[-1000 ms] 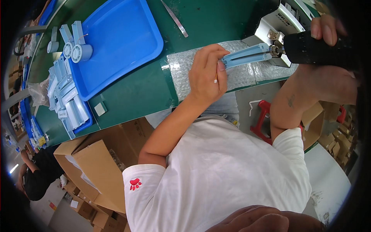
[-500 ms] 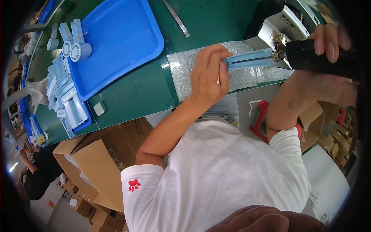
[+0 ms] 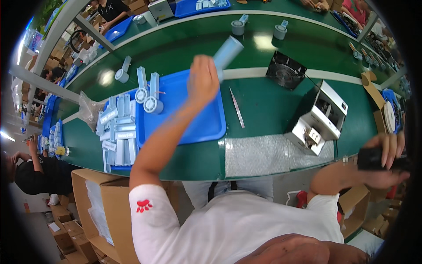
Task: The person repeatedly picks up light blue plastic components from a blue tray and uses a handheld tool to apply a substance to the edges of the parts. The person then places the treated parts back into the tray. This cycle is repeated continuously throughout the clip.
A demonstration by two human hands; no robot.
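Note:
My left hand (image 3: 203,81) is raised over the far right part of a blue tray (image 3: 189,127). Its fingers are closed around a light blue handheld fan (image 3: 229,51), smeared by motion and tilted up to the right. Far to the right, my right hand (image 3: 389,152) grips a black electric screwdriver (image 3: 371,159), its tip pointing left, past the bench's near edge. Two light blue handheld fans (image 3: 153,104) with round heads lie at the tray's left side. Left of them is a pile of light blue handle shells (image 3: 118,127).
Bubble wrap (image 3: 257,154) lies along the near edge, beside a silver-and-black metal fixture (image 3: 314,125). Behind are tweezers (image 3: 237,108) and a black square fan (image 3: 285,70). More fans (image 3: 238,27) stand on the green belt (image 3: 176,50). An open carton (image 3: 118,211) stands below left.
My left hand has carried the light blue fan away from the screwdriver, up and left over the tray. My right hand has lowered with the screwdriver. The view has shifted to show the belt.

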